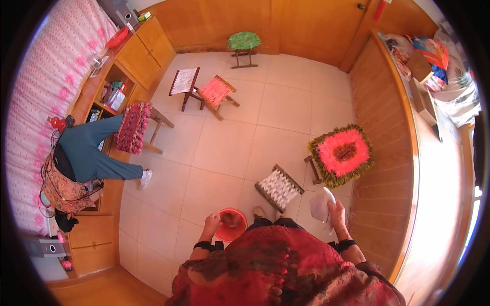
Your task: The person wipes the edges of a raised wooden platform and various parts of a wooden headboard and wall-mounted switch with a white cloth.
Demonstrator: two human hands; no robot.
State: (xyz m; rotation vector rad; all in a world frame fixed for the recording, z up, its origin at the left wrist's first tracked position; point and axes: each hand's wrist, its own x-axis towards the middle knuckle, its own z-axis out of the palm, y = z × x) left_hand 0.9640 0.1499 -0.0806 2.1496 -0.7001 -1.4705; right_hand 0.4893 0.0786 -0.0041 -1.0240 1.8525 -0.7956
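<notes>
Across the tiled floor (pixel 224 148), stools sit scattered; a folding stool (pixel 279 187) with white webbing stands just ahead of the person. Lower down, the left hand (pixel 212 223) grips the rim of a red basin (pixel 230 225), steadying it. The right hand (pixel 337 211) clutches a white cloth (pixel 321 204), lifted clear.

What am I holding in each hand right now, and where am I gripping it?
The left hand grips the red basin by its left rim. The right hand holds a white cloth bunched at its right side, raised beside the wooden wall panel.
</notes>
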